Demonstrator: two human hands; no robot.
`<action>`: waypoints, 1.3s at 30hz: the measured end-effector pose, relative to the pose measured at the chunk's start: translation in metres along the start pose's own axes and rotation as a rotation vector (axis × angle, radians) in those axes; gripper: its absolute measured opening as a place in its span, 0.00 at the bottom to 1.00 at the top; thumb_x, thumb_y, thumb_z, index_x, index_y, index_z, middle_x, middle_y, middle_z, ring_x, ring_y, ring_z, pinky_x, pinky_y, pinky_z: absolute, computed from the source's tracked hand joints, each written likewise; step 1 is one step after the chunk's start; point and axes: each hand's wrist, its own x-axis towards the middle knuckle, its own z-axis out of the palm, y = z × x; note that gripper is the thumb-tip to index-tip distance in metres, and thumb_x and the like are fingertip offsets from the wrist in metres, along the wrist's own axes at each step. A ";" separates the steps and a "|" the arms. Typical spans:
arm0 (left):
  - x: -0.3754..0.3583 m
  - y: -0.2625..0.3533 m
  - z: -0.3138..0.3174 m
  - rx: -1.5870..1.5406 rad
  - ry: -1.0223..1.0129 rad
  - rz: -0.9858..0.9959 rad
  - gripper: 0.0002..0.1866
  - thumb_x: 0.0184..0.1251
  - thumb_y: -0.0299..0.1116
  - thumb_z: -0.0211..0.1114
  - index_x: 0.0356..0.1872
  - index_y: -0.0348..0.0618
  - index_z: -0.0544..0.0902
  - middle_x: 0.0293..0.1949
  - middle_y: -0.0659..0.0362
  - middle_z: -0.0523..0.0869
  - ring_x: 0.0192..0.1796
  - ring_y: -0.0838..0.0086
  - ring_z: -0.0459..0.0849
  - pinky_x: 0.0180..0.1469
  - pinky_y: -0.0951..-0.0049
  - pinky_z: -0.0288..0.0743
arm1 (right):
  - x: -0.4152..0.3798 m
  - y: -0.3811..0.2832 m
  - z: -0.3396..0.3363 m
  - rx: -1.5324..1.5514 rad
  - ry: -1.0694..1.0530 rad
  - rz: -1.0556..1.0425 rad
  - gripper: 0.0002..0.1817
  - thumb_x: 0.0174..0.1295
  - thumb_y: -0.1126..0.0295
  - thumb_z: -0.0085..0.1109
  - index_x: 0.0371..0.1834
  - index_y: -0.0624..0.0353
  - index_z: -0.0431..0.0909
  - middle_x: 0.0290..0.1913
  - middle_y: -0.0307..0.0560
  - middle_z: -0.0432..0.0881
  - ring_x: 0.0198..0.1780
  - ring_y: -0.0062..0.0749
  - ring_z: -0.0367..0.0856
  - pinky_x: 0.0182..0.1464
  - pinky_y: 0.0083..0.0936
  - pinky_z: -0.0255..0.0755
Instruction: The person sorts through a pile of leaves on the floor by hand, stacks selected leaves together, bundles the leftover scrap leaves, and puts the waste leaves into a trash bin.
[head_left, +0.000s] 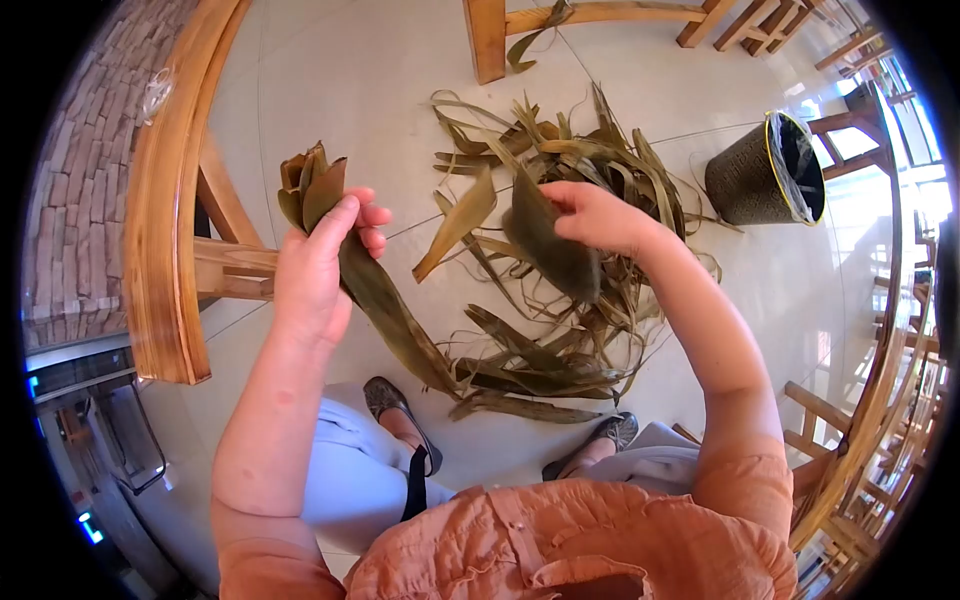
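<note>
My left hand [322, 262] grips a bunch of long olive-green leaves [385, 305]; their stem ends stick up above my fingers and the blades hang down toward my feet. My right hand [595, 215] pinches a single broad leaf [550, 250] that hangs below it. Both hands are raised over a loose pile of dried leaves [560, 180] spread on the pale tiled floor [350, 80].
A round wooden table edge [165, 210] curves along the left. A dark bin with a yellow rim [765, 170] stands on the floor at the right. Wooden chair legs [485, 40] are at the top, more chairs [860, 440] at the right. My shoes [395, 405] are below.
</note>
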 end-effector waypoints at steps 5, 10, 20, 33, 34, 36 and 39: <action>-0.004 0.000 -0.002 0.033 -0.030 0.003 0.11 0.67 0.34 0.58 0.44 0.38 0.78 0.34 0.56 0.83 0.31 0.77 0.77 0.35 0.76 0.72 | -0.017 0.002 -0.019 0.638 0.029 -0.039 0.28 0.51 0.82 0.45 0.60 0.63 0.69 0.43 0.40 0.81 0.37 0.17 0.77 0.35 0.12 0.70; -0.004 -0.003 0.002 0.058 -0.084 -0.015 0.12 0.66 0.34 0.61 0.47 0.39 0.77 0.39 0.54 0.83 0.32 0.78 0.76 0.36 0.77 0.73 | -0.026 -0.029 -0.007 0.432 0.187 -0.241 0.28 0.52 0.82 0.44 0.62 0.64 0.68 0.46 0.44 0.81 0.39 0.20 0.79 0.39 0.16 0.74; 0.011 0.017 0.039 -0.149 0.015 0.312 0.21 0.60 0.37 0.69 0.50 0.37 0.75 0.43 0.59 0.80 0.41 0.76 0.77 0.45 0.75 0.71 | 0.006 -0.127 0.109 -1.195 0.802 -0.724 0.21 0.51 0.68 0.53 0.50 0.63 0.73 0.36 0.43 0.70 0.36 0.29 0.75 0.36 0.22 0.76; 0.032 0.035 0.003 -0.256 -0.087 0.345 0.20 0.66 0.37 0.62 0.56 0.42 0.72 0.54 0.58 0.77 0.57 0.65 0.74 0.60 0.61 0.67 | 0.010 -0.065 0.033 -0.351 0.488 -0.599 0.24 0.62 0.64 0.56 0.60 0.60 0.69 0.55 0.55 0.75 0.57 0.43 0.74 0.58 0.32 0.68; 0.029 0.039 0.007 -0.265 -0.096 0.353 0.20 0.65 0.37 0.62 0.55 0.42 0.73 0.53 0.58 0.77 0.56 0.66 0.74 0.60 0.61 0.68 | 0.008 -0.065 0.033 -0.264 0.365 -0.520 0.25 0.61 0.64 0.57 0.61 0.59 0.68 0.55 0.53 0.75 0.58 0.42 0.74 0.60 0.32 0.67; 0.030 0.041 0.006 -0.301 -0.107 0.321 0.21 0.65 0.38 0.63 0.56 0.42 0.72 0.53 0.57 0.76 0.57 0.65 0.73 0.60 0.60 0.68 | 0.005 -0.067 0.031 -0.109 0.119 -0.423 0.24 0.60 0.63 0.60 0.58 0.61 0.70 0.48 0.47 0.79 0.53 0.30 0.75 0.56 0.28 0.68; 0.037 0.044 -0.002 -0.327 -0.055 0.327 0.23 0.66 0.41 0.61 0.58 0.43 0.71 0.56 0.57 0.75 0.60 0.64 0.71 0.63 0.59 0.65 | 0.003 -0.065 0.025 -0.225 -0.072 -0.248 0.20 0.58 0.63 0.59 0.50 0.64 0.74 0.38 0.51 0.81 0.41 0.35 0.77 0.48 0.30 0.69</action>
